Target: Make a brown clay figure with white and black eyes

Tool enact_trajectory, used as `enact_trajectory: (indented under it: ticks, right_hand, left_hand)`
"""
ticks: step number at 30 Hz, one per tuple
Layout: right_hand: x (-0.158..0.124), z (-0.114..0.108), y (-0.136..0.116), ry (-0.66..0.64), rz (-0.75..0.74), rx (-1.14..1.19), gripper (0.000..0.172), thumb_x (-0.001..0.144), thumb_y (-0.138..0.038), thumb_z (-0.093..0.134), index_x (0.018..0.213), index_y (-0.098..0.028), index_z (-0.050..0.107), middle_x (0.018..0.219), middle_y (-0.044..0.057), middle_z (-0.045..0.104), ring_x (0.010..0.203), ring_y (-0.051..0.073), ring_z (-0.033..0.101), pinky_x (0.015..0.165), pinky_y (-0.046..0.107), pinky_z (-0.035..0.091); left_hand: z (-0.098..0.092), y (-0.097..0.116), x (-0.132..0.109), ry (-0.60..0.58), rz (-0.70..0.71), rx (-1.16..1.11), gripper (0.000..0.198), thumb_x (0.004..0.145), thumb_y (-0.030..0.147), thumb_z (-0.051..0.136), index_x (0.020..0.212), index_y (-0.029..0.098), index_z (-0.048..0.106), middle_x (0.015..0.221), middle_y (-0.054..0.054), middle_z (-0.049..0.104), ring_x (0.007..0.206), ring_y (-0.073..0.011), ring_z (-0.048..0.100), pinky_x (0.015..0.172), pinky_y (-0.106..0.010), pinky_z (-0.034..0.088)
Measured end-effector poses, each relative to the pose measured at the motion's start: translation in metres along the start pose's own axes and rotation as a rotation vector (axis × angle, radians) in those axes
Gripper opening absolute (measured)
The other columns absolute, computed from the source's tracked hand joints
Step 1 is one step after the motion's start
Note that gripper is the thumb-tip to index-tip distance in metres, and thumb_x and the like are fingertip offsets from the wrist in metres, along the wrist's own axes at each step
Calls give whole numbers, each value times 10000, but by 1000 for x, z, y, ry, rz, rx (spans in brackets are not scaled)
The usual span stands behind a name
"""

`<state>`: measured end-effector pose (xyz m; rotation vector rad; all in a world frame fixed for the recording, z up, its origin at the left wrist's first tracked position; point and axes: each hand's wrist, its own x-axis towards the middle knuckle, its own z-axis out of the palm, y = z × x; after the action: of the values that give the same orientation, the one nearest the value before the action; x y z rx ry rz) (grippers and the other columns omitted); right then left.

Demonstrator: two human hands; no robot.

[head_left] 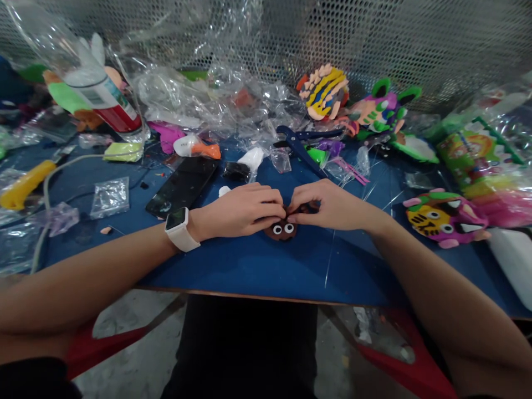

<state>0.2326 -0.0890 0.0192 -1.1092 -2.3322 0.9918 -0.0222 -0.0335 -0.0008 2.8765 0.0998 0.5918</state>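
Observation:
A small brown clay figure (284,233) with two white-and-black eyes rests on the blue table near its front edge. My left hand (255,209), wearing a watch on the wrist, is closed over the figure's upper left side. From the other side my right hand (328,205) pinches the brown clay at the top, thumb and forefinger pressed together. Both sets of fingertips meet just above the eyes and hide that part of the clay. Beyond my left hand lie a black phone (183,187) and a white clay lump (252,159) beside a black one (236,170).
Dark blue pliers (303,145) lie behind my hands. A purple-and-yellow clay figure (443,218) is at the right, a striped clay figure (325,91) at the back. Left are a glue bottle (110,102), a yellow-handled cutter (25,184) and a cable (45,221). Plastic wrap (216,94) lines the back.

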Motion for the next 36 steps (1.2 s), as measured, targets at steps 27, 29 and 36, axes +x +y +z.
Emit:
enact_trajectory:
  ticks: [27,29,36]
  right_hand:
    - [-3,1,-5,-17,-108,-159,127,978,-253,685,940,-207,798,890,30,725,768,155,647,721,299,467]
    - [-3,1,-5,-20,-106,-168,134,981,-264,683,940,-209,798,889,29,725,766,156,647,719,301,467]
    - [-5,0,-6,-20,-124,-190,150,942,-166,651,946,-202,797,923,31,739,767,151,654,731,301,481]
  left_hand:
    - [-4,0,0,-89,65,5,291,1082,174,464,1092,221,750,1135,-74,740,968,-191,649,874,-332,489]
    - [-4,0,0,-102,59,7,289,1077,171,467,1086,222,751,1141,-73,741,979,-193,649,882,-333,490]
    - [-4,1,1,-96,58,13,287,1083,189,463,1093,201,750,1152,-80,743,986,-203,647,892,-337,502]
